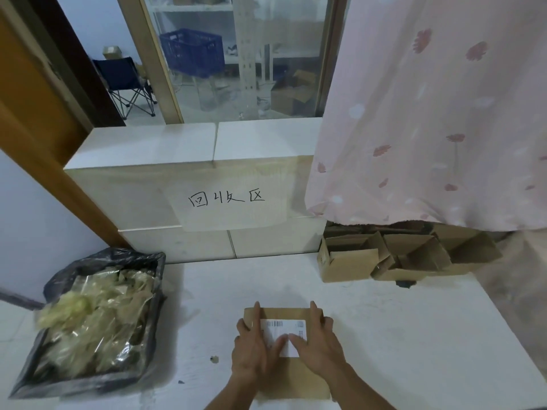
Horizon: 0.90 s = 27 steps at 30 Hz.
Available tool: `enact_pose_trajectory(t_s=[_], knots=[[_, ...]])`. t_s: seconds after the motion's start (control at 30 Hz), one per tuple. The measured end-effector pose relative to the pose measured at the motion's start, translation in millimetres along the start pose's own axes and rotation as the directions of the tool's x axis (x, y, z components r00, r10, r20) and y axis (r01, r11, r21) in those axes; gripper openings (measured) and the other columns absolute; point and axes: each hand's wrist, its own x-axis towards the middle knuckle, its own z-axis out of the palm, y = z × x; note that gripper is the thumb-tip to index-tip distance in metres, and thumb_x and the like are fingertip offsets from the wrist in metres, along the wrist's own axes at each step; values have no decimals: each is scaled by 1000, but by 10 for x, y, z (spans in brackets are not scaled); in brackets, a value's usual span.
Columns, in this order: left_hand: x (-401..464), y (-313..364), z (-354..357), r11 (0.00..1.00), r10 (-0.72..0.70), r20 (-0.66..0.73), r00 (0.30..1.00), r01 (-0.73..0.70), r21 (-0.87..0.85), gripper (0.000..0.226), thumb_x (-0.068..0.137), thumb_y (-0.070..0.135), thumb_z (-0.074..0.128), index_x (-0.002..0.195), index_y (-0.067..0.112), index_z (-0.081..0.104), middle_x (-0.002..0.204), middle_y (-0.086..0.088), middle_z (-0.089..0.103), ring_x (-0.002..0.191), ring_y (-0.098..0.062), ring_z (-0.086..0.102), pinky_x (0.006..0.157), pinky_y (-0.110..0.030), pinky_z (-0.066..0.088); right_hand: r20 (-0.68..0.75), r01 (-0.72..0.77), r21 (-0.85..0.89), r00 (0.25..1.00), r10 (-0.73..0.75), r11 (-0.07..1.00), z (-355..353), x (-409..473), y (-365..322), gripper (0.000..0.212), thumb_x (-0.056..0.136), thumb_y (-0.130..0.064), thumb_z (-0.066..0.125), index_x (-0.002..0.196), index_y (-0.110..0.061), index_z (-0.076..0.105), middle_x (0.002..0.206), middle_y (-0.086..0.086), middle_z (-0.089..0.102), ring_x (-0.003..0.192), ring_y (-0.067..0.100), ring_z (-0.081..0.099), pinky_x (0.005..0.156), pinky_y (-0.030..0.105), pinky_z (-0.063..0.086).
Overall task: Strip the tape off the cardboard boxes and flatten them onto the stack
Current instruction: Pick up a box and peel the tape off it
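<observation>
Pressing a flat cardboard box (291, 377) to the white floor (399, 335): left hand (254, 347) and right hand (318, 341), fingers straight, gripping nothing.

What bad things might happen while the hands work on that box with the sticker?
The left hand and right hand both cover the white label on the cardboard box, so tape there is hard to see and might get missed. The bin lined with a black bag is heaped with tape scraps, so new strips may spill onto the floor.
</observation>
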Motion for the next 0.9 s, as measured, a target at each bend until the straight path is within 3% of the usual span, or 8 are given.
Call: enact_pose_trajectory(t_s=[0.1,0.17,0.27,0.43,0.53,0.67,0.8,0.9], knots=[[-147,174,-32,999,-6,-112,994,1,-43,110,76,81,51,152,31,-10,142,-9,32,114,-28,55,89,-39,53,-28,29,29,999,-28,999,-105,-66,42,88,90,-63,51,152,-31,-3,136,6,29,114,26,53,90,32,50],[-271,358,-57,993,-42,-200,979,19,-115,104,75,81,52,150,28,2,141,-9,35,117,-28,53,92,-38,52,-72,70,62,995,-66,996,-229,-118,83,76,90,-60,52,147,-28,12,134,7,30,111,27,55,87,32,51],[-469,601,-87,970,-60,-332,941,-23,-242,72,78,74,56,124,26,29,125,-4,40,105,-25,55,88,-40,53,-156,150,119,979,-130,982,-442,-216,140,57,90,-56,55,131,-29,27,132,3,27,105,27,58,84,35,53],[-836,729,55,931,-142,-450,881,-35,-362,59,81,65,64,104,21,33,105,2,36,89,-25,57,78,-41,53,-227,283,71,938,-261,956,-601,-504,364,58,89,-59,55,127,-21,35,132,0,29,109,26,55,84,35,53],[-1060,675,206,893,-239,-432,870,22,-449,71,77,66,68,117,19,32,116,0,35,93,-25,59,80,-40,55,-211,340,11,920,-330,940,-597,-668,481,55,87,-61,58,119,-22,35,128,0,30,107,22,52,81,32,55],[-1258,572,274,872,-222,-415,882,-11,-490,101,78,59,72,150,16,16,136,-5,30,118,-24,50,94,-38,51,-213,374,59,910,-355,925,-550,-834,579,62,84,-61,64,120,-19,37,125,-1,28,107,23,53,80,35,56],[-1286,578,207,894,-147,-413,899,-57,-444,109,76,54,74,154,16,9,130,3,24,115,-19,45,96,-38,50,-290,376,150,901,-323,914,-561,-865,553,82,80,-62,67,139,-16,33,132,4,31,116,30,50,89,39,53],[-1262,462,215,904,-124,-372,920,-49,-424,93,72,49,76,144,17,26,118,6,25,108,-19,49,89,-36,52,-221,240,268,958,-183,933,-547,-837,479,96,79,-65,67,149,-17,22,142,12,39,127,34,41,102,44,42]])
